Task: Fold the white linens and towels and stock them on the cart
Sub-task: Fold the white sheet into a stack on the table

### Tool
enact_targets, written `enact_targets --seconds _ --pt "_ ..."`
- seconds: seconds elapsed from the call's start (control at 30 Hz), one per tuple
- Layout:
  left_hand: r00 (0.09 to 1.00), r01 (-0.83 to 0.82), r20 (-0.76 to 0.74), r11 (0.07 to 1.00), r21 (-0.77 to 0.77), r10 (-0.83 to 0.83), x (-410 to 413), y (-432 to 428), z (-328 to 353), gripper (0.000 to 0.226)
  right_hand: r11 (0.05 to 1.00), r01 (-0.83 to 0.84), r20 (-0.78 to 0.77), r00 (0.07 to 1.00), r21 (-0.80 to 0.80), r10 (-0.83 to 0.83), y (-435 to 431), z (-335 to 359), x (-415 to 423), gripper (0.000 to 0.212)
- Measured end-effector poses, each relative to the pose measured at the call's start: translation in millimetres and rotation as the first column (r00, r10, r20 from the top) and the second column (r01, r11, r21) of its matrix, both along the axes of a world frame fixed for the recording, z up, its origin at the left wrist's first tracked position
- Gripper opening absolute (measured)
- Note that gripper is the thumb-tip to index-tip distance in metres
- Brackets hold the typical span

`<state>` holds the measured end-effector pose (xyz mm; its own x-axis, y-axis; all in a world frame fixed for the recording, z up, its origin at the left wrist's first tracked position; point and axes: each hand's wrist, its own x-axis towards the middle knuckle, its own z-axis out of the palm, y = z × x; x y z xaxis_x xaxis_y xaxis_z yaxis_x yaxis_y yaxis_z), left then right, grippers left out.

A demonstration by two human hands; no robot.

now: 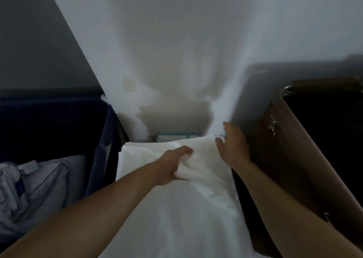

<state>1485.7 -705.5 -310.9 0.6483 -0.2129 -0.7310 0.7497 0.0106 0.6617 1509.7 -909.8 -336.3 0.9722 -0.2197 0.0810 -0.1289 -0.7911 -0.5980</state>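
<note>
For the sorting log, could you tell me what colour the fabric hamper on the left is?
The hamper is dark navy blue; head view.
</note>
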Motion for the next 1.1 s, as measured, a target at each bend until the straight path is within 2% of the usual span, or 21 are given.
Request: enact_targets --seconds 0.07,0.1,0.13,0.17,0.2,0.23,0.27,0.3,0.33,0.37,0.43,0.5,0.6,0.67,0.83,0.97,1.03,1.1 --pt "0.996 -0.078 -0.047 0.993 -0.091 0.074 9.1 -13.0 0.5 0.044 0.950 0.001 -0.019 1.000 0.314 0.005 3.6 14.7 -4.8 0.013" --pt "0.996 -0.079 -0.037 0.994 -0.075 0.077 10.2 -20.1 -1.8 0.045 0.923 0.005 -0.013 1.000 0.384 0.000 4.8 20.2 -9.2 0.010" --pt "0.999 -0.033 0.018 0.999 0.000 0.033 8.0 -27.3 -5.5 0.044 0.917 0.001 0.007 1.000 0.399 -0.004 4.8 23.4 -14.9 0.012" --pt "0.990 0.057 0.122 0.989 0.138 -0.074 3.2 -31.9 -12.5 0.044 0.942 -0.007 0.040 0.999 0.335 -0.007 4.3 24.5 -22.5 0.016" --pt "0.929 0.164 0.261 0.925 0.343 -0.262 -3.5 -33.4 -23.2 0.047 0.976 -0.022 0.066 0.998 0.218 0.008 3.7 21.3 -31.7 0.027" --pt "0.780 0.219 0.373 0.778 0.589 -0.502 -10.9 -32.8 -35.8 0.054 0.993 -0.063 0.061 0.996 0.095 0.058 4.1 16.5 -41.6 0.042" --pt "0.577 0.173 0.401 0.587 0.791 -0.711 -17.5 -30.7 -47.6 0.063 0.992 -0.129 0.027 0.991 -0.001 0.129 4.8 9.1 -52.0 0.053" --pt "0.402 0.085 0.368 0.434 0.897 -0.839 -22.6 -27.9 -57.3 0.071 0.975 -0.206 -0.033 0.979 -0.086 0.203 6.0 0.7 -60.9 0.059" --pt "0.297 0.022 0.319 0.341 0.940 -0.900 -25.0 -25.1 -65.6 0.076 0.946 -0.275 -0.106 0.960 -0.170 0.260 6.2 -9.1 -67.4 0.062" --pt "0.240 -0.003 0.277 0.285 0.958 -0.930 -24.7 -21.1 -73.6 0.079 0.915 -0.314 -0.184 0.944 -0.254 0.273 5.0 -19.1 -71.7 0.063" --pt "0.194 0.018 0.173 0.180 0.984 -0.966 -20.4 -9.7 -88.2 0.076 0.886 -0.293 -0.313 0.932 -0.358 0.182 -1.5 -37.6 -73.4 0.065" --pt "0.211 0.000 0.097 0.099 0.995 -0.973 -15.8 7.8 -99.8 0.073 0.901 -0.227 -0.398 0.915 -0.370 0.068 -7.6 -50.6 -69.8 0.063" --pt "0.306 -0.003 0.038 0.039 0.999 -0.951 -15.1 37.8 -107.1 0.070 0.939 -0.165 -0.430 0.903 -0.303 0.020 -8.9 -61.6 -63.1 0.061" --pt "0.366 -0.001 0.044 0.047 0.999 -0.929 -25.6 58.5 -109.6 0.070 0.955 -0.146 -0.406 0.913 -0.259 0.030 -6.0 -62.1 -65.2 0.064" --pt "0.505 0.005 0.060 0.072 0.997 -0.861 -79.5 106.9 -110.5 0.069 0.913 -0.203 -0.253 0.961 -0.355 0.115 4.6 -52.0 -102.5 0.079" --pt "0.584 0.014 0.037 0.056 0.998 -0.811 -117.5 131.2 -106.6 0.076 0.869 -0.290 -0.321 0.933 -0.401 0.163 16.2 -42.1 -145.4 0.075" --pt "0.619 0.036 0.050 0.092 0.995 -0.784 -130.2 135.5 -104.2 0.077 0.867 -0.294 -0.345 0.926 -0.401 0.154 20.5 -37.2 -167.7 0.071" --pt "0.659 0.055 0.091 0.168 0.984 -0.747 -139.9 138.7 -101.3 0.075 0.897 -0.248 -0.363 0.925 -0.367 0.108 23.9 -33.0 -187.2 0.071"
